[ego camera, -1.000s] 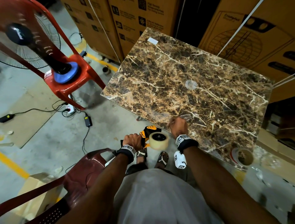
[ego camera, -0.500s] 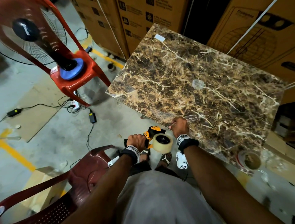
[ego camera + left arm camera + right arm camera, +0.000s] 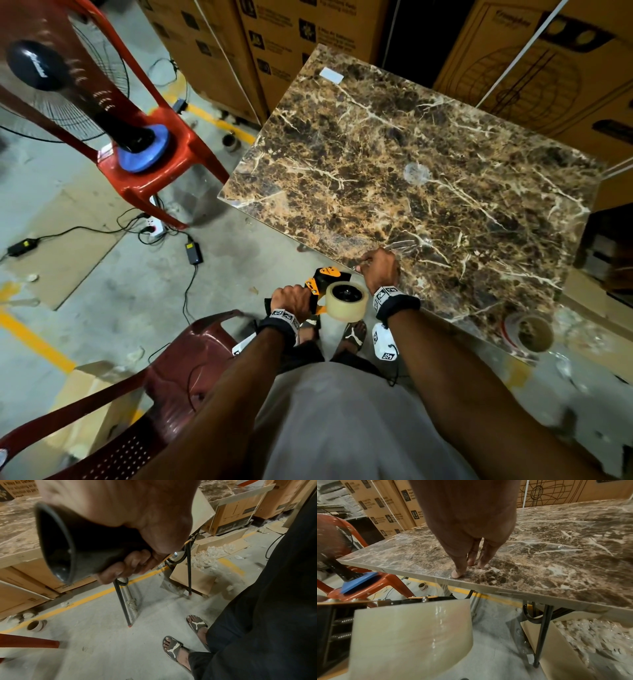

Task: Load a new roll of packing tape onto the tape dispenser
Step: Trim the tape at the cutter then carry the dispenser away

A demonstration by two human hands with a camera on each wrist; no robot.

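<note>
An orange and black tape dispenser (image 3: 323, 279) is held just off the near edge of the marble-pattern table (image 3: 445, 188). A full roll of clear packing tape (image 3: 346, 301) sits on its hub, seen close up in the right wrist view as a pale roll (image 3: 412, 635). My left hand (image 3: 291, 301) grips the black handle (image 3: 82, 547), fingers (image 3: 130, 566) curled round it. My right hand (image 3: 378, 267) presses straight fingertips (image 3: 458, 574) on the table top at its edge. A thin clear strip (image 3: 443, 586) appears to run from that edge down toward the dispenser.
An empty tape core (image 3: 532, 334) lies at the table's near right corner. A red chair (image 3: 185, 144) carrying a fan stands left, a maroon chair (image 3: 191, 370) beside me. Cartons (image 3: 308, 34) line the back. Cables (image 3: 193, 246) and another core (image 3: 36, 625) lie on the floor.
Both hands and the dispenser stay at the table's near edge. Only the head view has drifted a little.
</note>
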